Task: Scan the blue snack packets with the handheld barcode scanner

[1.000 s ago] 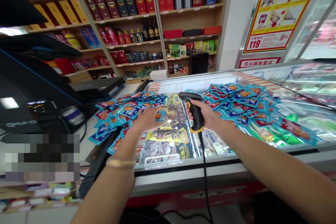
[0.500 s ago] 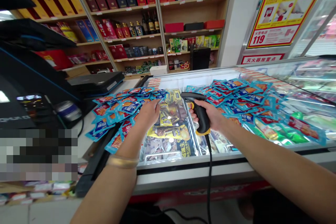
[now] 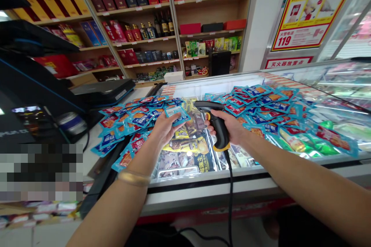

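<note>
One small light-blue packet (image 3: 181, 117) is held above the glass-topped surface (image 3: 188, 92), between two heaps of packets and just beside the nose of a scanner. The left hand (image 3: 163, 128) grips it, the thumb lying across its near side. The right hand (image 3: 232, 126) is wrapped around the handle of the black-and-yellow scanner (image 3: 220, 130), whose head is turned toward the packet; the two look near each other but apart. A black cord (image 3: 231, 197) hangs from the handle over the front edge of the surface. A gold-coloured bangle (image 3: 134, 178) circles the left wrist.

To the left lies a heap of blue-edged packets (image 3: 142, 119), spilling past the side of the glass; to the right spreads another heap (image 3: 263, 105) of the same kind. Yellow packs (image 3: 182, 133) show through the glass between them, and green ones (image 3: 320, 146) under the right part. Farther left sit a flat dark device (image 3: 106, 90) and a round container (image 3: 72, 122). Behind, shelves (image 3: 199, 38) carry boxes and bottles, and a poster (image 3: 307, 38) reading "119" stands at the right.
</note>
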`<state>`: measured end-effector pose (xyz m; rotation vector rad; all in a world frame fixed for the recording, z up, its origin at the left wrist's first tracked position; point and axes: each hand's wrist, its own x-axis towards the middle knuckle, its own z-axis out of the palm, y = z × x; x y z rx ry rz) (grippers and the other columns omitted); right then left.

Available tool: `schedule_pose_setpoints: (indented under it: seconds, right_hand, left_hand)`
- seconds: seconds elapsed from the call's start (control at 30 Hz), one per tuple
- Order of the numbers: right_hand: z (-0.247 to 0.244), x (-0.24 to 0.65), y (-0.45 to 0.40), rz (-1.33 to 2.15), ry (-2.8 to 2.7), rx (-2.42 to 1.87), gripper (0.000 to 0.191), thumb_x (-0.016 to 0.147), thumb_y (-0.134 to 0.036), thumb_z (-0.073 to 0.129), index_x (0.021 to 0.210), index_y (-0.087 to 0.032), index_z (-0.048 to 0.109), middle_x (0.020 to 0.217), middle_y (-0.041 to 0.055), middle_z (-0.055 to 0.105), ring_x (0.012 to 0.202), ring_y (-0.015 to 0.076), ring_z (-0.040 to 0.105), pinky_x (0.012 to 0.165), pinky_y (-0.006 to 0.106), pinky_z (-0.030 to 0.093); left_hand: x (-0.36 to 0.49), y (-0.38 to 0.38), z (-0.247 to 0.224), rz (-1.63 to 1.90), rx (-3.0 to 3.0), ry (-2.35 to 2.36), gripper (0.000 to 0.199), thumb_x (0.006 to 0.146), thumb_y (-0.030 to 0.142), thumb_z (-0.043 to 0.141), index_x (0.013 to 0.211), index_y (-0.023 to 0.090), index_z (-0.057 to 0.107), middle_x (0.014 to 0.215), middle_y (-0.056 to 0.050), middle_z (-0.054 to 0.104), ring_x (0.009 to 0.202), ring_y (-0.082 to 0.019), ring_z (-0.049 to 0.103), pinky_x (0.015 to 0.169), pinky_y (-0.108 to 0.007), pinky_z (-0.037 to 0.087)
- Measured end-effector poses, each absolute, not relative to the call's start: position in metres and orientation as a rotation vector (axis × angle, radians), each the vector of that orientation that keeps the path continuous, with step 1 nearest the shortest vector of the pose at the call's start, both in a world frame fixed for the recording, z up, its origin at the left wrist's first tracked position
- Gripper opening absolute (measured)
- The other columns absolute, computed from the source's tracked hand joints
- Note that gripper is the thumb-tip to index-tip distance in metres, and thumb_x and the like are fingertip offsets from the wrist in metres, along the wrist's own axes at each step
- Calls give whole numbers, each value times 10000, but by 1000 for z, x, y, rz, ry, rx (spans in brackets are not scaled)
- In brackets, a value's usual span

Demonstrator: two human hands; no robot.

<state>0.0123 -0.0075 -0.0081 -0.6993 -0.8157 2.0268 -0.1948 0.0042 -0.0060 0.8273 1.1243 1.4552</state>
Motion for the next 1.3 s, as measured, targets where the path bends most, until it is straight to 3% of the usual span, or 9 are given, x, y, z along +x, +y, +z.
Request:
schedule_pose_setpoints:
  seconds: [0.13,0.3,0.83,0.97,1.1,1.2,1.3]
  right_hand:
    - [-8,12,-9,2038,-838,-694,197,860,-320,567,779,-142,595,633,14,543,500,88,477,436,184,416]
    - [-9,11,-10,2066,-880,-692,196,829,-333,608,790,-141,601,645,6,545,506,85,481,438,181,418]
    - [-9,9,-15,2104,-947,-670,230,806,-355,643,757,-134,601,667,0,540,508,71,483,439,171,429]
    - [-7,9,-15,2081,-916,-644,213,826,-345,620,768,-142,594,657,7,546,518,83,478,441,181,422]
    - [9,26,-15,1975,-860,-586,180,842,-329,591,787,-157,583,654,10,540,522,94,463,434,191,412]
    - [22,58,-15,1816,-860,-552,185,827,-347,613,802,-168,578,684,16,545,534,103,463,433,202,422]
    - [28,97,-16,1649,-836,-634,169,825,-352,610,797,-188,579,678,19,548,522,113,457,410,213,418]
  left_hand:
    - [-196,8,-17,1496,1138,1289,409,465,264,824,821,131,673,775,-35,715,713,-176,657,729,-324,529]
    - [-199,15,-29,1489,1344,1474,349,524,366,753,765,117,710,720,-54,711,687,-200,636,631,-295,480]
    - [-202,14,-33,1354,1603,1517,268,670,393,625,733,136,672,648,-8,632,567,-141,527,532,-251,402]
    - [-204,17,-35,1404,1729,1533,305,757,394,552,844,135,688,750,-34,676,669,-179,589,630,-289,473]
    - [-192,9,-24,1404,2033,1508,389,878,343,441,1147,150,644,1026,-76,703,945,-222,639,858,-335,494]
    - [-164,-1,-14,1236,2413,1362,435,924,256,378,1323,182,536,1204,-104,638,1096,-216,596,970,-348,450]
    - [-121,-5,-8,991,2715,1244,473,930,203,355,1389,199,470,1231,-128,591,1115,-230,567,976,-385,442]
